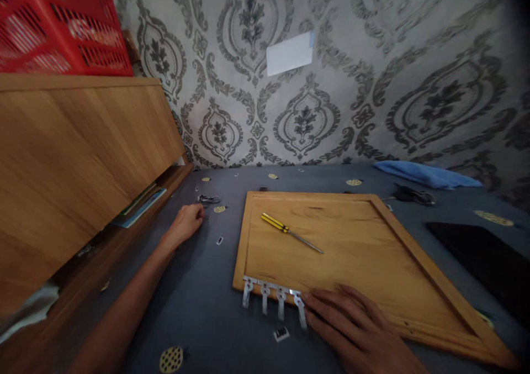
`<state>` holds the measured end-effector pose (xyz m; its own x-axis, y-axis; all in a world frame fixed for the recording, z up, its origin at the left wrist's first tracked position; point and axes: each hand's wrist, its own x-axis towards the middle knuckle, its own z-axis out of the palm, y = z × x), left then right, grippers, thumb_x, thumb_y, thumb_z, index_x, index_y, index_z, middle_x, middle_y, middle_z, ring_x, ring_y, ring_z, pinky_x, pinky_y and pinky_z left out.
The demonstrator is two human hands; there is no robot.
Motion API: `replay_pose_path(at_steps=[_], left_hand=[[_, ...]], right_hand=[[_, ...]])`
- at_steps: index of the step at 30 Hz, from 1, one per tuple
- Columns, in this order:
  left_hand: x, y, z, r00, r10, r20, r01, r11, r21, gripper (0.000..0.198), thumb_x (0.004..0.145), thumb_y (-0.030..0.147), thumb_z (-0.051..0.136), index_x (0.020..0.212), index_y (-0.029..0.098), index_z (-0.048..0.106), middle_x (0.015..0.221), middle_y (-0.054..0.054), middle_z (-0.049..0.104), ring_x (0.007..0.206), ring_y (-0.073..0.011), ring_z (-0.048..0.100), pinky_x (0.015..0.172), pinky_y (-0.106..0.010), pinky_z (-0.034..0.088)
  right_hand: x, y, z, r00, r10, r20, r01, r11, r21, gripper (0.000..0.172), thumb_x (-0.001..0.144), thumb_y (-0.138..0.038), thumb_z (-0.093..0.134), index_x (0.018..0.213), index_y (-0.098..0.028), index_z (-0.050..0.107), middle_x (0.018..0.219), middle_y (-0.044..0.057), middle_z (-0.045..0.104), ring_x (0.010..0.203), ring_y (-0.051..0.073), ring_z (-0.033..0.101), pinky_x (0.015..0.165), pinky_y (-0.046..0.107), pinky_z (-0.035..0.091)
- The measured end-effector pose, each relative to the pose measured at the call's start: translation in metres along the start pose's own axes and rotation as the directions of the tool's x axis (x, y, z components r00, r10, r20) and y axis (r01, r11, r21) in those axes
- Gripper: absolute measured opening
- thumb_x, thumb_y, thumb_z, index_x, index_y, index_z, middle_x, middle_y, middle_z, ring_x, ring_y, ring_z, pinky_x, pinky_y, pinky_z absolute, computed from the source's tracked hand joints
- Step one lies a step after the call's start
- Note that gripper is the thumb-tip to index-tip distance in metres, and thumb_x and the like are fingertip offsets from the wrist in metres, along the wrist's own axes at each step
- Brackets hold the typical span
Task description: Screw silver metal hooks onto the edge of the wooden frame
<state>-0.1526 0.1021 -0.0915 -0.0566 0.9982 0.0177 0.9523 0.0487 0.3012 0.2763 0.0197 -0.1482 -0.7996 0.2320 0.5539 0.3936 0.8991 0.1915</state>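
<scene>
My left hand (188, 222) rests on the dark blue patterned cloth with its fingers curled closed. Whatever is inside them, if anything, is hidden. Just beyond it lies a small bundle of metal pieces with a loop (209, 199). My right hand (354, 319) lies with fingers stretched out over the near edge of a framed wooden board (331, 225). Its fingertips reach the right end of a metal hook rail (271, 287), whose several hooks hang past the board's edge. On the board is a screwdriver (292, 233) with a yellow and black handle.
A wooden cabinet (83, 142) fills the left side, with a red plastic basket (83, 29) on top. A black flat item (480, 263), a dark cable-like bundle (412, 195) and a blue cloth (428, 175) lie right of the board. The patterned wall (256, 103) stands behind.
</scene>
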Motion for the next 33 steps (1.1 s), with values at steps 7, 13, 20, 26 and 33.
replay_pose_path(at_steps=[7, 13, 20, 26, 33], left_hand=[[0.0, 0.002, -0.002, 1.0, 0.028, 0.012, -0.027, 0.998, -0.06, 0.035, 0.099, 0.036, 0.064, 0.128, 0.016, 0.062, 0.127, -0.011, 0.065, 0.108, -0.0242, 0.068, 0.091, -0.045, 0.06], [0.001, 0.009, 0.0, 0.994, 0.064, 0.091, -0.054, 0.993, -0.102, 0.032, 0.099, 0.036, 0.064, 0.123, 0.015, 0.063, 0.12, -0.009, 0.067, 0.101, -0.0221, 0.069, 0.087, -0.042, 0.061], [-0.001, 0.012, -0.012, 0.984, 0.115, 0.134, -0.092, 0.981, -0.169, 0.006, 0.079, 0.023, 0.07, 0.078, 0.018, 0.067, 0.067, 0.003, 0.063, 0.066, -0.0136, 0.058, 0.062, -0.023, 0.044], [-0.002, 0.015, -0.021, 0.977, 0.1, 0.191, -0.049, 0.966, -0.255, 0.01, 0.066, 0.029, 0.066, 0.069, 0.02, 0.063, 0.057, 0.004, 0.059, 0.056, -0.0136, 0.053, 0.055, -0.023, 0.039], [-0.008, 0.032, -0.029, 0.972, 0.096, 0.216, -0.023, 0.948, -0.317, 0.017, 0.068, 0.033, 0.069, 0.074, 0.019, 0.063, 0.065, 0.0, 0.063, 0.059, -0.015, 0.058, 0.059, -0.026, 0.045]], right_hand=[[0.002, -0.004, -0.003, 0.998, 0.045, 0.038, -0.047, 0.998, 0.039, 0.054, 0.095, -0.017, 0.05, 0.147, -0.025, 0.056, 0.128, 0.005, 0.075, 0.115, 0.023, 0.069, 0.099, 0.045, 0.052], [0.007, -0.008, -0.01, 0.991, 0.107, 0.076, -0.115, 0.987, 0.108, 0.05, 0.093, -0.012, 0.047, 0.14, -0.025, 0.062, 0.128, 0.006, 0.075, 0.115, 0.022, 0.069, 0.101, 0.047, 0.05], [0.009, -0.018, -0.013, 0.979, 0.188, 0.074, -0.199, 0.963, 0.18, 0.048, 0.093, -0.005, 0.044, 0.132, -0.023, 0.064, 0.127, 0.006, 0.075, 0.118, 0.022, 0.066, 0.107, 0.051, 0.045], [0.007, -0.024, -0.012, 0.955, 0.268, 0.128, -0.293, 0.92, 0.259, 0.047, 0.093, -0.003, 0.045, 0.131, -0.023, 0.065, 0.134, 0.006, 0.071, 0.125, 0.023, 0.061, 0.113, 0.057, 0.04], [0.009, -0.021, -0.014, 0.966, 0.235, 0.105, -0.255, 0.928, 0.272, 0.04, 0.095, -0.005, 0.046, 0.128, -0.019, 0.064, 0.13, 0.006, 0.073, 0.123, 0.024, 0.061, 0.111, 0.055, 0.039]])
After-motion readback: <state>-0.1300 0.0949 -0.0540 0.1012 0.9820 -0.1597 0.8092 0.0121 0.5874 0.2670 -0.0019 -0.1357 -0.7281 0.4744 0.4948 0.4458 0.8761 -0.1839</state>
